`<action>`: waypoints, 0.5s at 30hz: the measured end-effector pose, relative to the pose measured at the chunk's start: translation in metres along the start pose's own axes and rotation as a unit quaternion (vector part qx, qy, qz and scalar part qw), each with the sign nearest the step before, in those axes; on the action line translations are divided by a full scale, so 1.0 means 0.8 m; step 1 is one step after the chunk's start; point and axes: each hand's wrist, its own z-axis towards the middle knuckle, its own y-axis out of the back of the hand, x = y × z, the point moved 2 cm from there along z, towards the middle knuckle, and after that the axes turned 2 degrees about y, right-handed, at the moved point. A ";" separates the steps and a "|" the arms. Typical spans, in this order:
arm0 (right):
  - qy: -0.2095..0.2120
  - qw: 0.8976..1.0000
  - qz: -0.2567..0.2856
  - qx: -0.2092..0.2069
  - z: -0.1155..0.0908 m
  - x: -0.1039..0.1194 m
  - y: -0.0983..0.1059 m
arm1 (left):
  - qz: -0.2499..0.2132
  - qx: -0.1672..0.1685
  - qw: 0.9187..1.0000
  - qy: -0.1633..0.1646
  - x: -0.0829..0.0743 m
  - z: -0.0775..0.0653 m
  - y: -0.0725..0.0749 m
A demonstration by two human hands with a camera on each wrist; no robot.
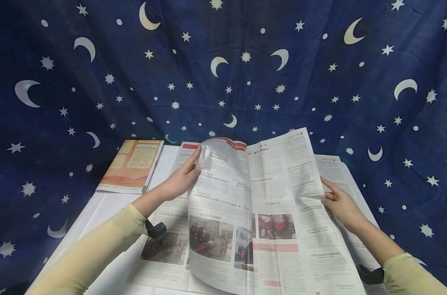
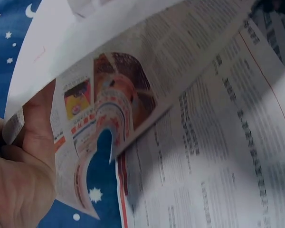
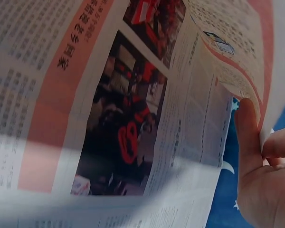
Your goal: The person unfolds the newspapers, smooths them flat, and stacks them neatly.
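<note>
A newspaper (image 1: 223, 196) stands spread between both hands, its raised sheets bowed and curling on the left side. My left hand (image 1: 180, 180) pinches the left edge of a lifted sheet; in the left wrist view, the paper's margin passes between the thumb and fingers. On the opposite side my right hand (image 1: 341, 207) grips the right edge, thumb and fingers on either face, as the right wrist view shows. Color photos (image 1: 276, 226) and columns of print cover the pages. More newspaper pages (image 1: 166, 248) lie flat beneath the raised sheets, sticking out at left and right.
On the white table (image 1: 109, 213), an orange booklet (image 1: 132, 166) lies at the back left, beyond the left forearm. A dark blue cloth (image 1: 223, 82) with moons and stars hangs behind the table. Black straps (image 1: 155, 229) circle the wrists.
</note>
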 end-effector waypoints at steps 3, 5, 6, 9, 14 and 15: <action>-0.003 1.000 -0.018 -0.007 -0.001 -0.004 0.007 | -0.007 -0.002 1.000 0.004 0.003 -0.005 0.011; -0.005 1.000 -0.027 -0.013 -0.002 -0.006 0.011 | -0.009 -0.005 1.000 0.008 0.006 -0.008 0.018; -0.005 0.999 -0.030 -0.016 -0.003 -0.007 0.013 | -0.009 -0.007 1.000 0.007 0.007 -0.010 0.021; -0.004 0.999 -0.037 -0.022 -0.003 -0.009 0.018 | -0.007 -0.015 1.000 0.007 0.011 -0.013 0.030; -0.009 0.999 -0.042 -0.026 -0.005 -0.009 0.021 | 0.001 -0.028 1.000 0.008 0.015 -0.021 0.043; -0.010 0.999 -0.042 -0.026 -0.005 -0.009 0.022 | -0.001 -0.029 1.000 0.009 0.016 -0.023 0.046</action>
